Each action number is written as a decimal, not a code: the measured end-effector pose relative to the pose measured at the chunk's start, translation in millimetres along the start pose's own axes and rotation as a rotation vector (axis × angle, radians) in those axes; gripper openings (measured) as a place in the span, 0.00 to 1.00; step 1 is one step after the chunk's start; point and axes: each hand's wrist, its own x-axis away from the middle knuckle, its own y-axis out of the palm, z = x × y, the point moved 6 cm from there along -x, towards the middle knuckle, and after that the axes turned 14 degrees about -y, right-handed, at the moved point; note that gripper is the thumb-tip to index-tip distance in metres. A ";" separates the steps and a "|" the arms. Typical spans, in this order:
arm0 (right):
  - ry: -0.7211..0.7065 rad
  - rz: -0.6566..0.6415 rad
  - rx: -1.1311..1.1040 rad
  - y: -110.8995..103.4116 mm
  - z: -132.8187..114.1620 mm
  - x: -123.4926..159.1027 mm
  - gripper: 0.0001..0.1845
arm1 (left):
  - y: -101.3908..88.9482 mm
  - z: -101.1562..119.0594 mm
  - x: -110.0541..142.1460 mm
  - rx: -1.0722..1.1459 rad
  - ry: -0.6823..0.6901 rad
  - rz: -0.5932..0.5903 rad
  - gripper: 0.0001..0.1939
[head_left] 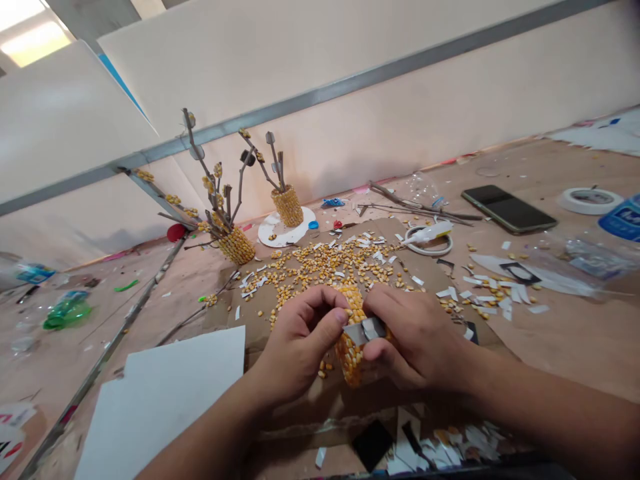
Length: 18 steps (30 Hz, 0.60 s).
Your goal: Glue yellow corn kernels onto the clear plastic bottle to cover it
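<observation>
Between my hands is a piece covered in yellow corn kernels (351, 365), roughly cylindrical and tilted. My left hand (305, 333) is closed, thumb and forefinger pinched at its left edge beside a kernel; whatever lies between the fingertips is too small to tell. My right hand (420, 337) grips a flat grey strip with a shiny, dark-ended part (371, 329), which crosses the front of the corn-covered piece. The hidden fingers of that hand lie behind it. Loose corn kernels (320, 261) and white paper scraps are scattered over the cardboard (227, 313) beyond my hands.
Two corn-covered pots (237, 245) hold twigs at the back; one stands on a white disc (270, 230). To the right lie a glue bottle (430, 232), a tape roll (590, 200) and a phone (509, 208). White board (170, 393) lies front left.
</observation>
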 end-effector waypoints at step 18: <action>0.002 -0.041 0.024 2.0 2.3 1.4 0.37 | 7.4 -3.6 1.6 0.043 -0.015 -0.056 0.20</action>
